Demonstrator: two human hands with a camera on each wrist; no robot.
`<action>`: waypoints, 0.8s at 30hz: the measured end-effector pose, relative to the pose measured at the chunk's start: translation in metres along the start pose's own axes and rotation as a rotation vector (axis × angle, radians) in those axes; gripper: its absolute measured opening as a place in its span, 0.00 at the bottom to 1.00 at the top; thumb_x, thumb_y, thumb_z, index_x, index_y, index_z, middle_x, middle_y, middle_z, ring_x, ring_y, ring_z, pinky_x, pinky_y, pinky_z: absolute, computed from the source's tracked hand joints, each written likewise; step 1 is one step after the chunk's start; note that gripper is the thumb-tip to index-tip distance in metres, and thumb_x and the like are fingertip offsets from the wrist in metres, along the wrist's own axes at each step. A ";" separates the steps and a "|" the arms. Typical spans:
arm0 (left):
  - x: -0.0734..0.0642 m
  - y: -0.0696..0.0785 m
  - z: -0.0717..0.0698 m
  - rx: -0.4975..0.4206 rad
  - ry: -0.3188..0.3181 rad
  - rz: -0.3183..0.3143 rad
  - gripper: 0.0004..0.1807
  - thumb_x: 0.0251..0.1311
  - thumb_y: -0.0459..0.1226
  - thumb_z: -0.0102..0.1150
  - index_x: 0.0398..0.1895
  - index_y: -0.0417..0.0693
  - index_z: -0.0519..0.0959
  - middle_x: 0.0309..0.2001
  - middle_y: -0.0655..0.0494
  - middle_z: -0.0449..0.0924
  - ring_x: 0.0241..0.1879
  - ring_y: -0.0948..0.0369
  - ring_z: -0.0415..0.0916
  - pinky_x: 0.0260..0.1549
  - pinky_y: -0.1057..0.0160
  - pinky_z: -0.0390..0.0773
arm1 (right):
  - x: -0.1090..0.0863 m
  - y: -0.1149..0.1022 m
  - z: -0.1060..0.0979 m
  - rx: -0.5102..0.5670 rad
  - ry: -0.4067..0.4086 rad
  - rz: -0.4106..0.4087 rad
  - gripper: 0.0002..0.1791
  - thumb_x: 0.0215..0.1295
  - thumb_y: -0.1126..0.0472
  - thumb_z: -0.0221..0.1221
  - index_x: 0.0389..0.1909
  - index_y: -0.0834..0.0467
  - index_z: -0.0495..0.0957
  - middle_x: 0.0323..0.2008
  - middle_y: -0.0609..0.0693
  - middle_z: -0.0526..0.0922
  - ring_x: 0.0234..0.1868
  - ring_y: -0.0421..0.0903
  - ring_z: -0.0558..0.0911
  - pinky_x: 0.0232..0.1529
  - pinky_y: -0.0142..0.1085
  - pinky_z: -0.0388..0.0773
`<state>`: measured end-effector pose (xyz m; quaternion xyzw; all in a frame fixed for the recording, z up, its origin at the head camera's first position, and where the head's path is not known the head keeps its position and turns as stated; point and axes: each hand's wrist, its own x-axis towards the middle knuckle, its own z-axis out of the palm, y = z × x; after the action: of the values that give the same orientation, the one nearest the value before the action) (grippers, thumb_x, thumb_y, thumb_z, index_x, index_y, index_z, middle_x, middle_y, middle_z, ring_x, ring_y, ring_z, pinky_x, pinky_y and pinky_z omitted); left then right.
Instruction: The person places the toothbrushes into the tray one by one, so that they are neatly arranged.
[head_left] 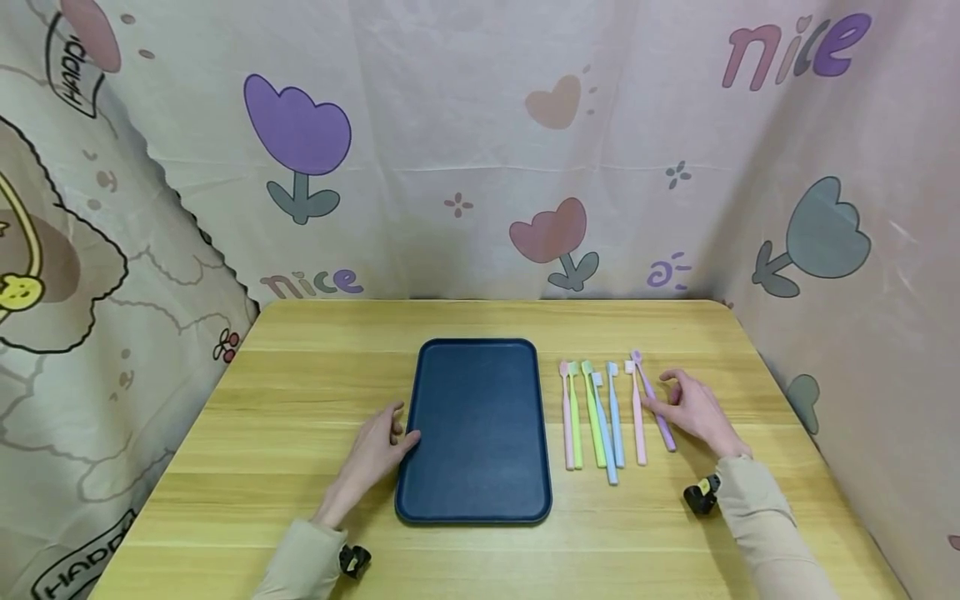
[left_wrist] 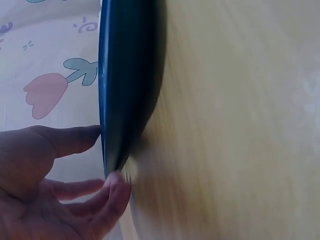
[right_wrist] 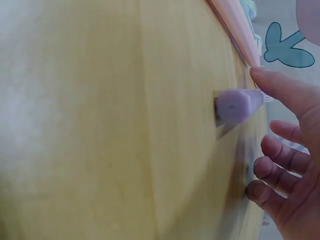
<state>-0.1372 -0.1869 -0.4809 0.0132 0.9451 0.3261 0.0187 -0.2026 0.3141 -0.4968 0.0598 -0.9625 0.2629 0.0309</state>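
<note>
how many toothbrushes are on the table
7, all right of the dark blue tray: from the left, a pink toothbrush, a green, another green, a blue, another blue, another pink, then a purple partly covered by the right hand. That hand may hide more.

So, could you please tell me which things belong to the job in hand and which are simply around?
In the job: dark blue tray, touched by the left hand; toothbrushes, near the right hand.
Just around: table, printed cloth, wrist cameras.

Free tabletop [head_left: 600, 554] fronts the tray [head_left: 472, 425], but 7 toothbrushes [head_left: 616, 417] obstruct its right side
</note>
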 end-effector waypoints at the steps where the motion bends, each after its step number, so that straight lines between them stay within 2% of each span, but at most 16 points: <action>1: 0.000 0.000 0.000 -0.018 -0.004 -0.003 0.30 0.54 0.42 0.58 0.59 0.39 0.64 0.33 0.52 0.74 0.30 0.61 0.71 0.30 0.66 0.73 | 0.000 0.000 0.000 -0.002 -0.011 0.004 0.36 0.48 0.41 0.62 0.50 0.62 0.67 0.22 0.50 0.73 0.22 0.42 0.68 0.24 0.30 0.64; 3: 0.001 -0.001 0.001 -0.045 -0.005 -0.004 0.26 0.53 0.40 0.58 0.55 0.38 0.68 0.28 0.55 0.74 0.25 0.65 0.69 0.25 0.71 0.70 | 0.000 -0.001 -0.001 -0.007 -0.026 0.016 0.36 0.48 0.40 0.61 0.50 0.62 0.67 0.21 0.49 0.73 0.21 0.42 0.68 0.23 0.30 0.64; 5: 0.001 -0.002 0.001 -0.050 0.005 -0.001 0.23 0.52 0.38 0.59 0.52 0.39 0.72 0.26 0.57 0.75 0.24 0.67 0.69 0.24 0.72 0.70 | 0.000 -0.002 -0.002 -0.018 -0.044 0.026 0.35 0.48 0.39 0.61 0.49 0.61 0.68 0.21 0.49 0.73 0.21 0.41 0.68 0.23 0.30 0.64; 9: 0.002 -0.003 0.000 -0.067 0.007 0.004 0.19 0.51 0.34 0.59 0.47 0.40 0.75 0.25 0.56 0.76 0.24 0.66 0.70 0.23 0.72 0.70 | 0.000 -0.003 -0.003 -0.034 -0.072 0.041 0.33 0.49 0.39 0.60 0.46 0.60 0.69 0.21 0.49 0.73 0.20 0.41 0.68 0.22 0.29 0.63; 12: 0.003 -0.004 -0.001 -0.096 -0.016 -0.016 0.19 0.50 0.33 0.59 0.48 0.40 0.75 0.25 0.55 0.76 0.22 0.65 0.71 0.21 0.71 0.71 | 0.000 -0.004 -0.004 -0.040 -0.081 0.045 0.31 0.49 0.40 0.60 0.45 0.60 0.70 0.21 0.49 0.73 0.20 0.42 0.68 0.21 0.29 0.63; 18: 0.003 -0.006 -0.004 -0.230 -0.089 -0.099 0.21 0.52 0.32 0.58 0.52 0.41 0.72 0.27 0.50 0.76 0.16 0.62 0.75 0.15 0.68 0.76 | -0.001 -0.008 -0.008 -0.022 -0.116 0.070 0.30 0.50 0.41 0.60 0.44 0.61 0.72 0.23 0.50 0.75 0.22 0.42 0.70 0.21 0.30 0.63; 24: 0.004 -0.008 -0.003 -0.252 -0.097 -0.119 0.21 0.51 0.32 0.59 0.52 0.43 0.73 0.26 0.50 0.75 0.16 0.61 0.75 0.15 0.67 0.78 | -0.001 -0.009 -0.007 0.028 -0.154 0.091 0.21 0.53 0.49 0.60 0.40 0.61 0.73 0.21 0.50 0.76 0.18 0.41 0.73 0.16 0.30 0.68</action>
<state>-0.1416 -0.1954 -0.4834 -0.0296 0.8937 0.4395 0.0851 -0.2002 0.3098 -0.4862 0.0364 -0.9599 0.2723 -0.0563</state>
